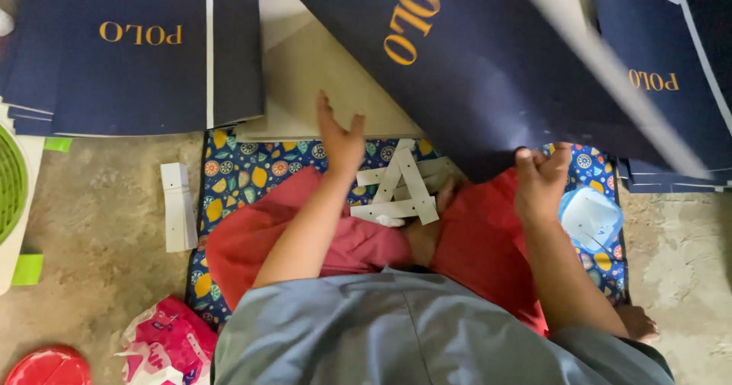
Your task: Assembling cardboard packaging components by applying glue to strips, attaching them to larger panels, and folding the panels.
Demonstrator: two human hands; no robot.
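Two bare hands are at work over the lap. The right hand (540, 181) has its fingers (534, 158) curled tight on the lower edge of a large navy-blue card sheet with gold lettering (488, 72), which hangs tilted above the knees and shows some motion blur along its far side. The left hand (341, 139) is flat and spread wide, holding nothing, its fingertips laid on a pale beige card sheet (313, 80) that lies just beyond them.

To handle the sheet well, I would judge the grip wants to stay close to the edge and the open hand should come under the card to share its weight, so it does not crease at the pinch.

Just below and between the fingers, a loose heap of white card strips with punched holes (400, 190) rests on the red cloth over the lap (473, 240). Under that lies a blue patterned mat (244, 171) on the concrete floor (99, 217). Another white strip (178, 206) lies off the mat, well to the left of the open hand.

Further out, stacks of navy-blue sheets (130, 57) lie on the floor on both sides. Of containers, a green slatted basket (11, 183) shows at the far left edge, its contents out of sight; a pink printed plastic bag (168, 343) is crumpled near the knee, and I cannot tell what it holds.
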